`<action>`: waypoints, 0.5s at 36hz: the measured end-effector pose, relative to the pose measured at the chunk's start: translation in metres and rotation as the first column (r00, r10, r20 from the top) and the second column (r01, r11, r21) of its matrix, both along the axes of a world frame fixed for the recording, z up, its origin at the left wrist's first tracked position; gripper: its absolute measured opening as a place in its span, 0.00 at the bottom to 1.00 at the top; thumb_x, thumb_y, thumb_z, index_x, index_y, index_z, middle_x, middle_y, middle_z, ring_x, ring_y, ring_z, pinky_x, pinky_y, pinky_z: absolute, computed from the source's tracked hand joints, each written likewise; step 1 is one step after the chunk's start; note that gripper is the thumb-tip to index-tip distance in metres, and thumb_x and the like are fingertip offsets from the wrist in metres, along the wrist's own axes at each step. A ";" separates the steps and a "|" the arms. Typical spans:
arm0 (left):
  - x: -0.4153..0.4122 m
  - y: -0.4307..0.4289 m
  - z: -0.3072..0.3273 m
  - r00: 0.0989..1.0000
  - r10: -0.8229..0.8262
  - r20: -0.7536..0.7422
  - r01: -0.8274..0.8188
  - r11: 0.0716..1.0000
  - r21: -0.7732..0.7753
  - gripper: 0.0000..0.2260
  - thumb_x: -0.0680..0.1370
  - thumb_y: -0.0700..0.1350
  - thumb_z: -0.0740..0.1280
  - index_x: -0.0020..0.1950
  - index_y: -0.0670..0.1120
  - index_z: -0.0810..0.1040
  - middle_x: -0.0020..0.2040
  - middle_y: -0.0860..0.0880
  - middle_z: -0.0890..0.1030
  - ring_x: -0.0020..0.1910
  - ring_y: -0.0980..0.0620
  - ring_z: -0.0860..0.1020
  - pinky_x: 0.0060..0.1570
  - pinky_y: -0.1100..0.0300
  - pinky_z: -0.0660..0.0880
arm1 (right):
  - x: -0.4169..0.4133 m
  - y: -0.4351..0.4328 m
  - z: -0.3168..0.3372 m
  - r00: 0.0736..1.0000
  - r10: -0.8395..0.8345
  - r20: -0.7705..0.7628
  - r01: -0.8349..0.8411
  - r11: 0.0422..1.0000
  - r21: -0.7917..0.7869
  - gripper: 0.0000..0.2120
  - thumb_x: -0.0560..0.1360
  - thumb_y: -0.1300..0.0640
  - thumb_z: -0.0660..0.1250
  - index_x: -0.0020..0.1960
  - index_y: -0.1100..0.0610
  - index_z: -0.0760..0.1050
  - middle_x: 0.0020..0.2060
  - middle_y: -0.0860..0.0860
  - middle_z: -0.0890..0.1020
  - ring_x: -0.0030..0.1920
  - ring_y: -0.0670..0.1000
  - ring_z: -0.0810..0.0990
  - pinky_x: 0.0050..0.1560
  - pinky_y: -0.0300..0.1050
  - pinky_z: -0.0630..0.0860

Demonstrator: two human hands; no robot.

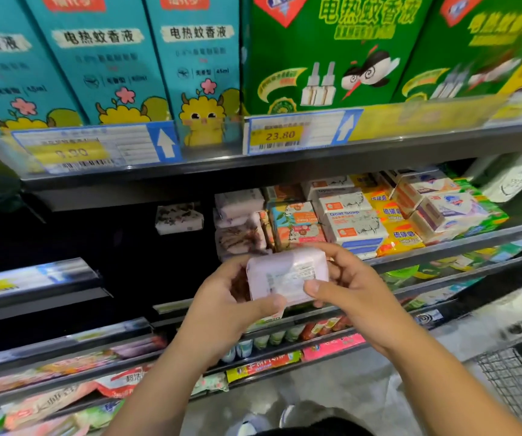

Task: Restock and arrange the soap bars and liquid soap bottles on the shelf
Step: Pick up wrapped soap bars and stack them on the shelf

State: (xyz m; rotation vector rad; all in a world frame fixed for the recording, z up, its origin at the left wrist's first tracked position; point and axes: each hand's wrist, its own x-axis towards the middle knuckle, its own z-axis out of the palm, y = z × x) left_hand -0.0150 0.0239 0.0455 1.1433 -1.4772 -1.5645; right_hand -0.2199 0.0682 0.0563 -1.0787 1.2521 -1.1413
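Note:
Both hands hold one pale pink wrapped soap bar (pixel 288 273) in front of the soap shelf (pixel 461 247). My left hand (pixel 228 303) grips its left end, thumb across the lower edge. My right hand (pixel 351 287) grips its right end, thumb on the printed label. Behind it stands a stack of similar wrapped bars (pixel 239 221), and one floral-wrapped bar (pixel 179 218) sits alone further left in the dark part of the shelf. Boxed soaps, among them goat soap (pixel 352 226) and yellow packs (pixel 399 231), fill the shelf to the right.
Above is a shelf of teal boxes (pixel 105 58) and green boxes (pixel 325 55) with price tags (pixel 280 133). Lower shelves hold packets and tubes (pixel 272 338). A wire cart (pixel 517 379) stands at the lower right on the grey floor.

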 end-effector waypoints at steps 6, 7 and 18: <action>-0.020 0.007 0.022 0.999 0.022 -0.048 -0.027 0.995 -0.097 0.20 0.65 0.42 0.80 0.53 0.58 0.83 0.48 0.53 0.85 0.46 0.51 0.84 0.46 0.52 0.83 | -0.026 0.000 0.009 0.997 0.056 -0.055 -0.061 0.994 -0.087 0.31 0.68 0.63 0.78 0.68 0.49 0.72 0.53 0.52 0.85 0.53 0.56 0.83 0.54 0.48 0.81; -0.023 0.007 0.025 0.999 0.044 -0.014 -0.045 0.990 -0.136 0.22 0.65 0.42 0.82 0.54 0.58 0.82 0.49 0.54 0.84 0.48 0.52 0.83 0.47 0.52 0.83 | -0.029 -0.001 0.011 0.997 0.059 -0.056 -0.063 0.994 -0.087 0.33 0.67 0.63 0.79 0.68 0.48 0.71 0.52 0.51 0.85 0.53 0.56 0.83 0.53 0.47 0.81; -0.053 0.012 0.051 0.987 0.132 0.086 -0.089 0.916 -0.391 0.29 0.59 0.50 0.82 0.56 0.63 0.77 0.50 0.54 0.82 0.51 0.55 0.81 0.49 0.61 0.78 | -0.033 -0.002 0.002 0.974 0.211 0.079 -0.210 0.978 -0.017 0.41 0.62 0.72 0.80 0.67 0.49 0.67 0.52 0.49 0.85 0.51 0.53 0.85 0.46 0.44 0.81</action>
